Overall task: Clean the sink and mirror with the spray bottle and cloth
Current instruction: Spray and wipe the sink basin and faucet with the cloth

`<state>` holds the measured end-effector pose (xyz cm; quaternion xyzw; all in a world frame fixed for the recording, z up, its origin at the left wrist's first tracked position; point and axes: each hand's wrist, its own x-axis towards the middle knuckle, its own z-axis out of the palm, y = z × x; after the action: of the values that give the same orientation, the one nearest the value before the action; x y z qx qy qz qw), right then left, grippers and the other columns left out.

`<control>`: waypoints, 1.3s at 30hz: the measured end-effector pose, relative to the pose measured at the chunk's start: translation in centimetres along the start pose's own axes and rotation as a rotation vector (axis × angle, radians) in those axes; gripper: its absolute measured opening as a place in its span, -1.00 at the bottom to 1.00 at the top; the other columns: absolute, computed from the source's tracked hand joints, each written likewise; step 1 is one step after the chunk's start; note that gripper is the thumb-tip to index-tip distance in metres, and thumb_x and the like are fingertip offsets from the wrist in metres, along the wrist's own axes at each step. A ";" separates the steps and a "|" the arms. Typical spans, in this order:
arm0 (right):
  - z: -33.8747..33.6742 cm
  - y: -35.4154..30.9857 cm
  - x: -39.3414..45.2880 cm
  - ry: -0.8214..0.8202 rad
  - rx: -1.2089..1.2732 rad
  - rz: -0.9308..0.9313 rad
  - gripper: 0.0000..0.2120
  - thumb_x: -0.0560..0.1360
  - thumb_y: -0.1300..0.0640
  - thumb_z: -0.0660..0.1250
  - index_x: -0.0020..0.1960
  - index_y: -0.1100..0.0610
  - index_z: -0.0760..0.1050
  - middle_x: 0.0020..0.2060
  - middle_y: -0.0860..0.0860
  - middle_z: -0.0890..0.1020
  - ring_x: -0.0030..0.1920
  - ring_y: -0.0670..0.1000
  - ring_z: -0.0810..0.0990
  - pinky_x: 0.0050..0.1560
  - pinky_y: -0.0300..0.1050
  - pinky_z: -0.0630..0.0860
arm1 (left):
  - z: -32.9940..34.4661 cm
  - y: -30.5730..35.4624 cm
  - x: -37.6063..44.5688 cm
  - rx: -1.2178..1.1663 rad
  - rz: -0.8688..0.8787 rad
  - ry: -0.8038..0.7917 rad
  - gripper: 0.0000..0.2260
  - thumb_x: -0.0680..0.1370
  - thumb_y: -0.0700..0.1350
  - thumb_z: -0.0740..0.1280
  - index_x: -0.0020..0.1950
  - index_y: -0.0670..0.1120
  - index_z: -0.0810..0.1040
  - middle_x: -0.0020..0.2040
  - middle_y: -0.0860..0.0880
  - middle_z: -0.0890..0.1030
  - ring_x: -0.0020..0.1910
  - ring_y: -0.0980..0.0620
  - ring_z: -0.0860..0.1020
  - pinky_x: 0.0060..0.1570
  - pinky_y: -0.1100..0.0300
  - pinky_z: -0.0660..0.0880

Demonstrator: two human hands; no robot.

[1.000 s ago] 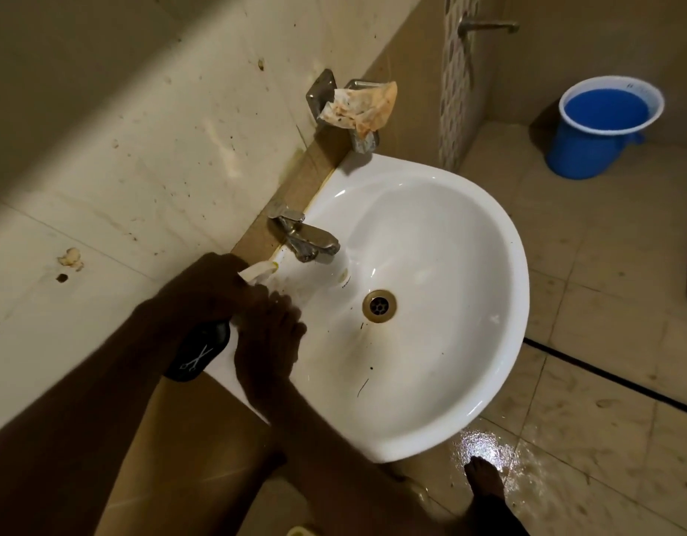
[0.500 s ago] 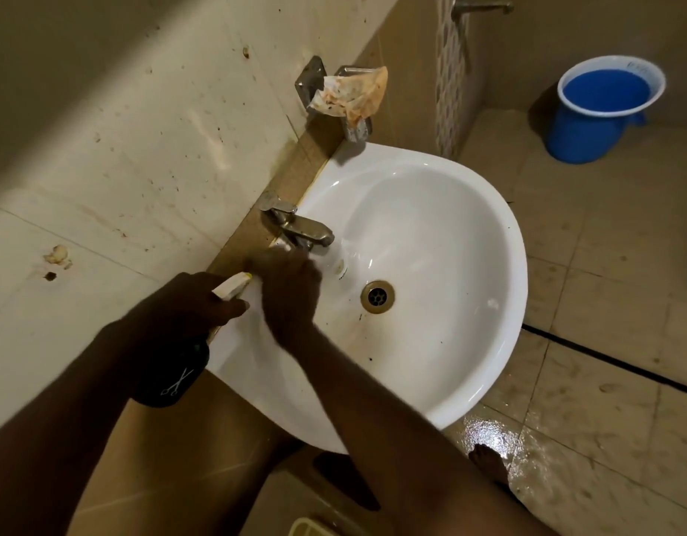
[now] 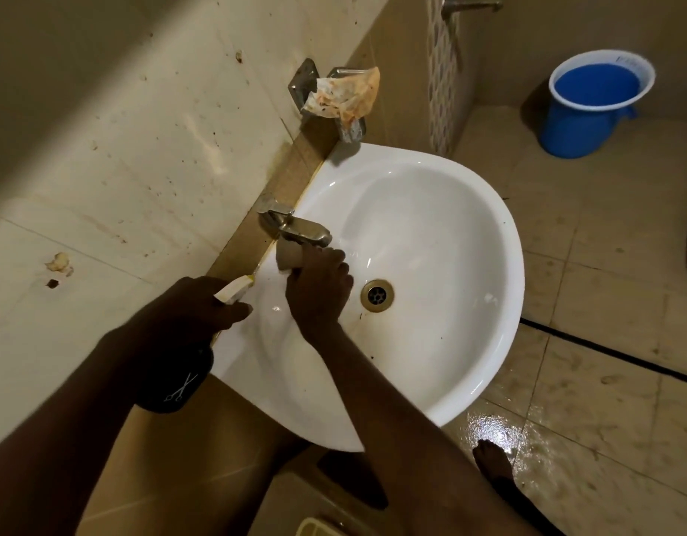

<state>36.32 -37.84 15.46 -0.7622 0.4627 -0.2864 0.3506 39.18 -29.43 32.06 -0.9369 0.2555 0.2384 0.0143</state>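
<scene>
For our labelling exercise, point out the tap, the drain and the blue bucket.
tap (image 3: pixel 303 230), head view, on the top of its spout.
drain (image 3: pixel 376 295), head view, on its metal grate.
blue bucket (image 3: pixel 578 129), head view, on its outer wall.

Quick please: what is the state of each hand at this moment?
Left hand: grips the black spray bottle.
Right hand: holds a brownish cloth against the sink under the faucet.

Tap (image 3: pixel 295 230) behind drain (image 3: pixel 376 295), in sink (image 3: pixel 450 303)
</scene>
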 end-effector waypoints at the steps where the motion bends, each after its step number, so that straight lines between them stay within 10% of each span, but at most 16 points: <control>1: -0.5 0.0 0.3 -0.025 0.017 0.029 -0.71 0.46 0.19 0.35 0.17 0.10 0.50 -0.07 0.14 0.50 -0.15 0.16 0.52 -0.24 -0.05 0.41 | 0.1 0.0 -0.1 0.005 0.009 -0.008 -0.60 0.51 0.02 0.37 0.24 -0.20 0.50 -0.18 -0.07 0.58 -0.20 -0.01 0.54 -0.07 0.12 0.46; 5: -2.2 1.0 -2.6 -0.316 0.104 0.048 -0.63 0.53 0.13 0.32 0.32 0.04 0.38 0.11 0.13 0.41 0.04 0.17 0.48 0.00 0.06 0.50 | 0.3 -0.9 -0.9 -0.015 0.000 -0.042 -0.65 0.51 -0.02 0.38 0.17 -0.23 0.52 -0.24 -0.07 0.59 -0.30 0.03 0.55 -0.29 0.29 0.44; 10: -7.3 7.3 -9.4 -0.810 0.123 -0.395 -0.59 0.47 0.05 0.34 0.30 -0.05 0.41 0.13 0.06 0.41 0.18 0.10 0.37 0.18 0.03 0.43 | 0.4 -1.4 -1.2 -0.063 0.025 -0.124 -0.71 0.49 -0.05 0.41 0.10 -0.21 0.54 -0.31 -0.01 0.58 -0.33 0.09 0.54 -0.32 0.33 0.42; 22: -4.1 2.4 -8.0 -0.582 0.240 -0.132 -0.68 0.57 0.10 0.25 0.32 -0.02 0.43 0.19 0.10 0.40 0.18 0.19 0.38 0.16 0.24 0.45 | 0.0 -0.6 -1.4 0.002 0.076 -0.149 -0.67 0.51 -0.05 0.38 0.20 -0.20 0.52 -0.25 -0.01 0.57 -0.28 0.10 0.52 -0.30 0.36 0.39; 28: -8.1 7.9 -11.4 -0.749 0.246 -0.468 -0.50 0.43 -0.03 0.35 0.33 -0.11 0.31 0.21 0.06 0.40 0.26 0.08 0.34 0.30 0.07 0.34 | 1.4 0.1 -1.2 -0.053 -0.027 -0.269 -0.69 0.49 -0.04 0.42 0.11 -0.20 0.51 -0.30 -0.08 0.60 -0.35 0.05 0.55 -0.34 0.28 0.46; 39: -10.6 6.8 -7.9 -0.969 0.116 -0.542 -0.46 0.52 0.09 0.36 0.46 0.15 0.31 0.23 0.23 0.43 0.26 0.21 0.34 0.26 0.11 0.32 | 1.0 2.0 0.3 0.053 -0.064 -0.305 -0.72 0.49 -0.14 0.41 0.10 -0.29 0.52 -0.29 -0.11 0.60 -0.35 0.01 0.58 -0.32 0.27 0.48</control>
<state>21.56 -35.76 15.40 -0.8779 0.0198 -0.0082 0.4785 38.04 -31.15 31.25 -0.8968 0.2266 0.3704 0.0850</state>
